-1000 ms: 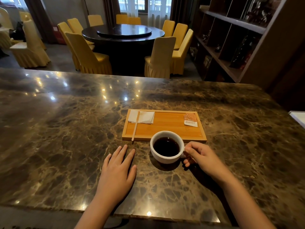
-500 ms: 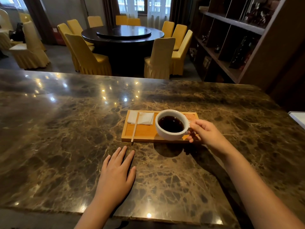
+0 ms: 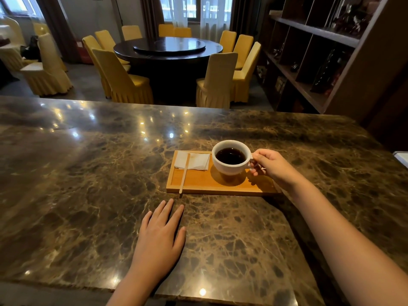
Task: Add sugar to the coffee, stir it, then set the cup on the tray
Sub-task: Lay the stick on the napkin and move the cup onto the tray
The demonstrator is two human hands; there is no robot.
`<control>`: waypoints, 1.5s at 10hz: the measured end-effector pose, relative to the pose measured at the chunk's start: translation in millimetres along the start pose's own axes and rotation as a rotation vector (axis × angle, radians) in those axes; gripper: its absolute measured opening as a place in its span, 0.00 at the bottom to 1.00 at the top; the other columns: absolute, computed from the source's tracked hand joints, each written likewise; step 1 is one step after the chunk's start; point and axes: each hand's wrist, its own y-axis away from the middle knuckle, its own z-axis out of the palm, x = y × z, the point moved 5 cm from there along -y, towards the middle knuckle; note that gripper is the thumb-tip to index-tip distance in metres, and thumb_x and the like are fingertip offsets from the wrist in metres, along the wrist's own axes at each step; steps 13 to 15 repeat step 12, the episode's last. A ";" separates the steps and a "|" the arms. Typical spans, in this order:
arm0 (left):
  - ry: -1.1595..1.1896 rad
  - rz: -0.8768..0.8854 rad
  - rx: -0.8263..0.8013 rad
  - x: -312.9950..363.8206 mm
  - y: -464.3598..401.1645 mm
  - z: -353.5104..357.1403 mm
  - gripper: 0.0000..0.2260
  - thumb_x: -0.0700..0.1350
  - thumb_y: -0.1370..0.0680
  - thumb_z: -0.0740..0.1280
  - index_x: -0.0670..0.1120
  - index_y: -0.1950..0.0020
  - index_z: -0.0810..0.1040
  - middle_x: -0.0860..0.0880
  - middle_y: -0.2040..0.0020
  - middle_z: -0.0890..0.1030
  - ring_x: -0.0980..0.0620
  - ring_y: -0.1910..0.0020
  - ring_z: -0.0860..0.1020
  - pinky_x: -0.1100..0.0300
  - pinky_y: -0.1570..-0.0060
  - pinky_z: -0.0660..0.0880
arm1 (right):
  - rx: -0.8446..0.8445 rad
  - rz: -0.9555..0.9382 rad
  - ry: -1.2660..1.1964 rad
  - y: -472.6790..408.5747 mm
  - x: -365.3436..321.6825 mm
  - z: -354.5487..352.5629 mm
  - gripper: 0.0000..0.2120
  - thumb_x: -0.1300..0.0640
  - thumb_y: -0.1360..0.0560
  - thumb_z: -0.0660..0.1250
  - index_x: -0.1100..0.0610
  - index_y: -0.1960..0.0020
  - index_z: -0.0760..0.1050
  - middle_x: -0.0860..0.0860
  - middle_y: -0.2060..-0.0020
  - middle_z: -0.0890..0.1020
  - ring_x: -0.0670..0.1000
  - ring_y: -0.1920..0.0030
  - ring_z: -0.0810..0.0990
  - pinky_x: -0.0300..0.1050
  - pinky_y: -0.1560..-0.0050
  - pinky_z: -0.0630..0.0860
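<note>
A white cup [image 3: 229, 166] of dark coffee is over the middle of the wooden tray [image 3: 198, 184], its base at or just above the tray floor with a shadow beneath. My right hand [image 3: 271, 166] pinches the cup's handle from the right. A folded white napkin [image 3: 194, 161] lies at the tray's far left, and a thin wooden stir stick [image 3: 184, 175] rests across it, reaching over the tray's near rim. My left hand [image 3: 159, 237] lies flat on the marble counter [image 3: 88, 184], palm down, fingers apart. The sugar packet is hidden behind the cup and hand.
The marble counter ends close to me at its near edge [image 3: 198, 299]. A dark wooden shelf unit [image 3: 320, 62] stands at the right. Beyond the counter is a round dark dining table [image 3: 167, 49] ringed by several yellow-covered chairs. A white object [image 3: 403, 157] pokes in at the right edge.
My right hand lifted the cup from the counter in front of the tray and carried it forward over the tray's middle. The left hand stayed flat on the counter.
</note>
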 end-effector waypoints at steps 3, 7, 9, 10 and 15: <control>-0.017 -0.002 0.002 -0.7 0.1 0.5 0.22 0.55 0.24 0.52 0.54 0.29 0.59 0.49 0.26 0.59 0.53 0.27 0.51 0.52 0.30 0.46 | -0.018 0.045 0.045 -6.8 9.2 4.8 0.14 0.57 0.20 0.55 0.58 0.61 0.74 0.53 0.68 0.77 0.48 0.69 0.76 0.46 0.66 0.78; -0.024 0.002 -0.008 0.4 1.2 -0.2 0.22 0.54 0.22 0.54 0.56 0.28 0.55 0.51 0.25 0.55 0.55 0.26 0.47 0.55 0.30 0.41 | 0.156 0.009 0.196 -12.0 14.8 3.1 0.11 0.55 0.21 0.59 0.55 0.59 0.76 0.51 0.67 0.81 0.47 0.70 0.79 0.36 0.70 0.75; -0.025 -0.004 -0.012 1.3 1.1 -0.8 0.22 0.54 0.22 0.53 0.56 0.28 0.55 0.51 0.24 0.54 0.55 0.26 0.47 0.54 0.29 0.42 | 0.285 -0.053 0.370 -10.0 12.7 1.3 0.07 0.54 0.22 0.60 0.54 0.55 0.75 0.52 0.63 0.80 0.49 0.66 0.78 0.42 0.66 0.74; -0.019 -0.006 -0.014 0.2 0.9 -0.1 0.22 0.54 0.22 0.53 0.56 0.28 0.55 0.51 0.25 0.55 0.54 0.26 0.47 0.54 0.29 0.42 | 0.313 -0.077 0.438 -7.1 10.9 2.7 0.08 0.53 0.22 0.60 0.54 0.54 0.75 0.52 0.62 0.80 0.50 0.63 0.78 0.45 0.63 0.75; -0.005 -0.016 -0.028 0.8 -0.4 -2.0 0.22 0.53 0.22 0.55 0.54 0.28 0.57 0.50 0.25 0.57 0.52 0.26 0.50 0.51 0.28 0.46 | 0.424 -0.175 0.691 14.2 -3.2 1.3 0.08 0.54 0.22 0.60 0.57 0.50 0.75 0.53 0.55 0.79 0.48 0.58 0.74 0.39 0.64 0.70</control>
